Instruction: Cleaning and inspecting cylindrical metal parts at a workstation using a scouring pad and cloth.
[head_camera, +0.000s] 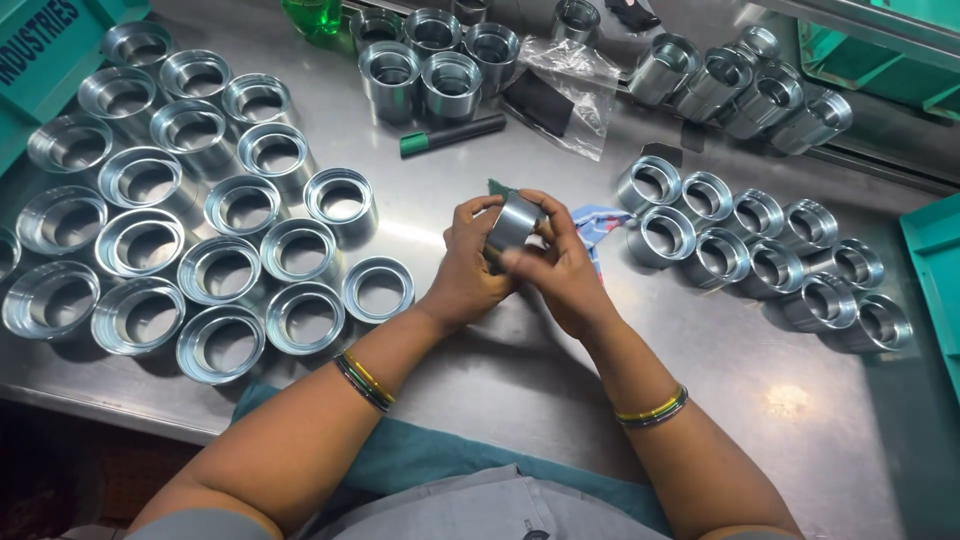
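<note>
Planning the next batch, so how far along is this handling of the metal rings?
Many wide shiny metal rings stand in rows at left. Both the left hand and right hand hold one shiny metal ring. Smaller metal sleeves lie at right; which group is finished is unclear.

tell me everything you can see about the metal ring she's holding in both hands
The metal ring is a short, hollow cylinder of shiny silver-grey metal, smooth-walled and reflective. It is held above the steel table, tilted, its outer wall facing the camera. The left hand grips its left side and the right hand its right, fingers wrapped over the edges. Its inside is hidden.
</note>
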